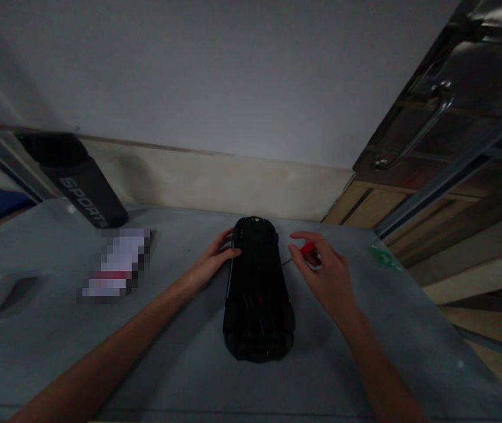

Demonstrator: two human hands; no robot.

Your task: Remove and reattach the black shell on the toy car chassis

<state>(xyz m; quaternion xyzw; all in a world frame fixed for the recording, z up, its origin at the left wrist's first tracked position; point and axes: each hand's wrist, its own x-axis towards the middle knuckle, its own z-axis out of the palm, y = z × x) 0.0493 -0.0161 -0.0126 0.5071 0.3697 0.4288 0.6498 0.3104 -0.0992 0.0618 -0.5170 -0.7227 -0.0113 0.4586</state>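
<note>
Underside of a glossy black model car (259, 285), turned belly-up, occupies the centre of the frame; the car lies lengthwise on a smooth blue-grey worktop (175, 376). Left hand (209, 264), left of centre: thumb and fingers set against the car's left side, towards its upper end; whether they clamp the body or merely brace it cannot be told. Right hand (329, 275), right of centre: curled fingers clamped on a slim red-handled screwdriver (307, 248), index fingertip and thumb tip apart from each other. The thin shaft points left towards the car's right edge; contact at the tip is unclear. The step in hand appears to be work on the underside, one hand steadying, the other holding the tool ready. The next move would seem to call for a firm brace and a more upright shaft over any fastening, none being distinguishable in the dim light.
</note>
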